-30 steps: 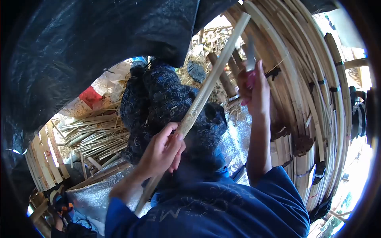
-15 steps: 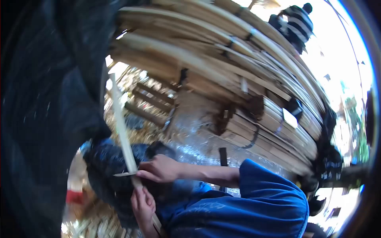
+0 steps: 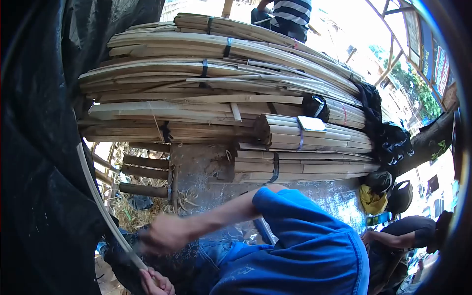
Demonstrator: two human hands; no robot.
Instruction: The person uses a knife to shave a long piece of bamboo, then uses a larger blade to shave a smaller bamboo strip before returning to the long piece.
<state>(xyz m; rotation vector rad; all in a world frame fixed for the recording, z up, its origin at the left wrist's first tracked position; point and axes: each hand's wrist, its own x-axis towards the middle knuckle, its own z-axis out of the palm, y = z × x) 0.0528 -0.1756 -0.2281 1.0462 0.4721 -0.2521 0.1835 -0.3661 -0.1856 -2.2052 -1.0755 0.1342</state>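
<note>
Bamboo strip (image 3: pixel 98 196) – long, thin, pale, bowed – held at lower end by left hand (image 3: pixel 156 283), fingers clamped on it. Right hand (image 3: pixel 164 233) blurred beside strip; grip cannot be told.

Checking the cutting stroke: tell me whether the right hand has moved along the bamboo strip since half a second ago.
Yes. The right hand, motion-blurred, now sits lower on the bamboo strip, close above the left hand.

Bright blue short sleeve (image 3: pixel 314 231), bare forearm, dark blue patterned trousers (image 3: pixel 196 260) with pale speckles
</note>
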